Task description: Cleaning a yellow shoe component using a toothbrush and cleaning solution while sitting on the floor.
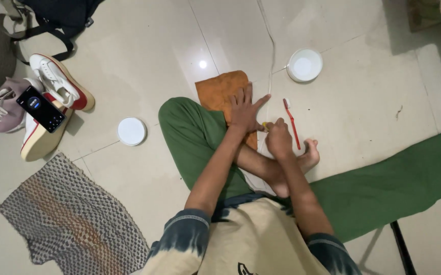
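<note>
- A person is seen from above, seated on a pale tiled floor (363,97) in green trousers (190,132), one bare foot (309,153) tucked in front.
- The left hand (243,109) is laid flat on an orange-brown cloth (220,89), palm down. Its fingers are spread wide and straight and grip nothing. The cloth is pinned beneath them and reaches out past the fingertips.
- The right hand (279,137) is curled into a loose fist, just beside the left thumb. A small yellow object (265,126) is pinched at its fingertips, touching or almost touching the near edge of the cloth. What the object is cannot be told.
- A red toothbrush (292,125) lies on the floor just beyond the right knuckles, bristles pointing away. It does not appear to be held.
- A white bowl (304,65) stands well beyond the fingertips of both hands. A white round lid (131,131) lies well off to the left of the left hand.
- Judged from the pose, the cloth is being steadied while the small object is worked at its edge.
- A further stroke would call for the left palm being kept flat, so that the cloth is not dragged along.
- Far to the left are white shoes (57,84), a phone (41,108) resting on them, and a chequered mat (73,219).
</note>
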